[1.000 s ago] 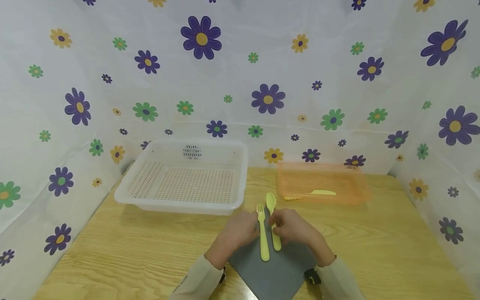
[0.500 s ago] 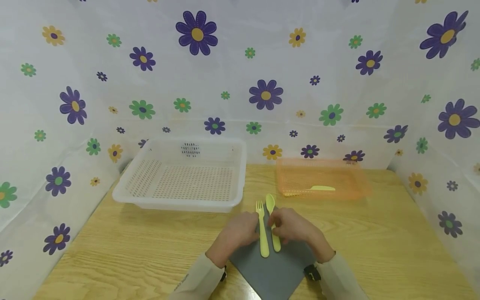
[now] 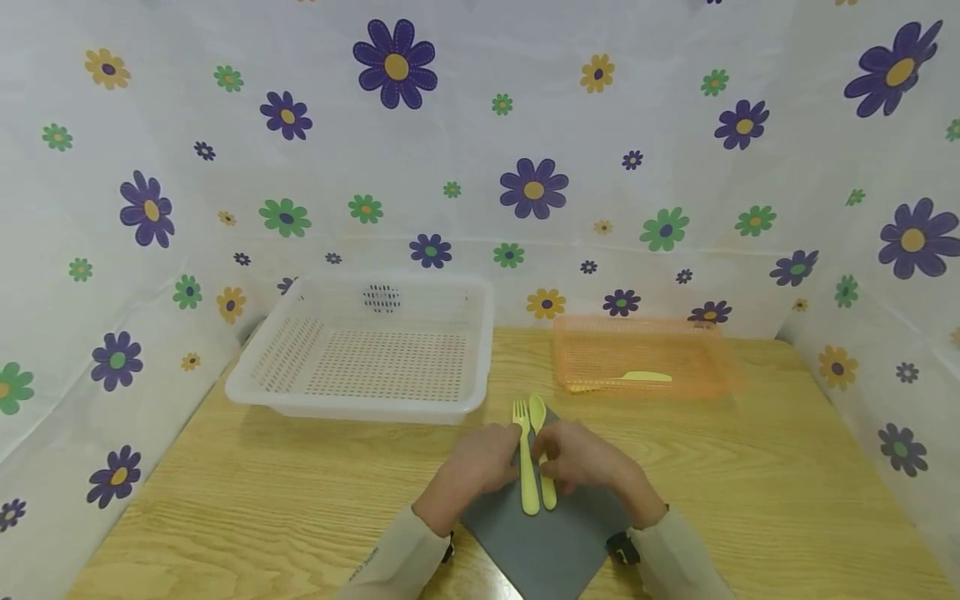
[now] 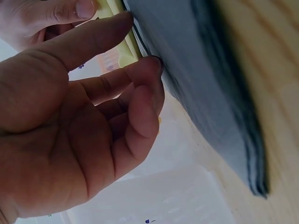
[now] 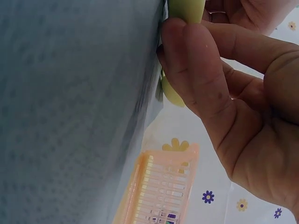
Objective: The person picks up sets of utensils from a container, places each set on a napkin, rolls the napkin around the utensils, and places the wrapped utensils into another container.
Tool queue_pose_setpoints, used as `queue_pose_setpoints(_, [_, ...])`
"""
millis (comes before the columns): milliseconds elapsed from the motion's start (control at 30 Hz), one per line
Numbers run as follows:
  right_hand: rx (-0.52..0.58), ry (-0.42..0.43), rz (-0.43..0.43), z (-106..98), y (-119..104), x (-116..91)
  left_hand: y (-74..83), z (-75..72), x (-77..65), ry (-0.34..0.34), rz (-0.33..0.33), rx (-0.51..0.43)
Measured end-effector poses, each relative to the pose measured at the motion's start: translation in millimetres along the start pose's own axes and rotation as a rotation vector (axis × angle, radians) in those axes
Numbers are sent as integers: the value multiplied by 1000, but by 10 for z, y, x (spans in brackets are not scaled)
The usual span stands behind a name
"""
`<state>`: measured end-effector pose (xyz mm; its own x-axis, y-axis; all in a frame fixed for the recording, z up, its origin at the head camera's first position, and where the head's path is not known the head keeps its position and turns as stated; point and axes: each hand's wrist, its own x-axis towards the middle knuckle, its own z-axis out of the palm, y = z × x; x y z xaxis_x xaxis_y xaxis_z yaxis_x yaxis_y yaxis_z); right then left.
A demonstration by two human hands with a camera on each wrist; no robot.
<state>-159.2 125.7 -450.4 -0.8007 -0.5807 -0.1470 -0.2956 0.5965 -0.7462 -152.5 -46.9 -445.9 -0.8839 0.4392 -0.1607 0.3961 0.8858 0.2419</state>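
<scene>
A yellow fork point(image 3: 529, 483) and a yellow spoon point(image 3: 537, 408) lie side by side on a folded grey napkin point(image 3: 536, 546), tines and bowl pointing away from me. My left hand point(image 3: 486, 458) holds the fork at its left edge, thumb and curled fingertips set along it near the neck. In the left wrist view its fingertips are close against the napkin's edge. From the other side my right hand point(image 3: 579, 454) pinches the spoon's handle point(image 5: 187, 9) between thumb and fingers. The hand hides part of that handle in the head view.
A white perforated basket point(image 3: 360, 410) stands behind on the left. An orange basket point(image 3: 652, 329) at the back right contains a yellow knife point(image 3: 647, 377) and other yellow pieces. A flowered white curtain point(image 3: 450, 125) surrounds the wooden table point(image 3: 750, 483).
The spoon has shifted left and slightly toward me with my right hand, so its handle lies closer to the fork. My left hand and the fork have stayed nearly in place.
</scene>
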Motion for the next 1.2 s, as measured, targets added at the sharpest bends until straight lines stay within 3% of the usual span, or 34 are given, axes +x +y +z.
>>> queue_pose_setpoints(533, [14,-42,11,15,4,-23,13,13,-16,1,-4,30])
queue_pose_setpoints(1200, [1,3,-2,29,38,-17,43,33,-35,30,-9,71])
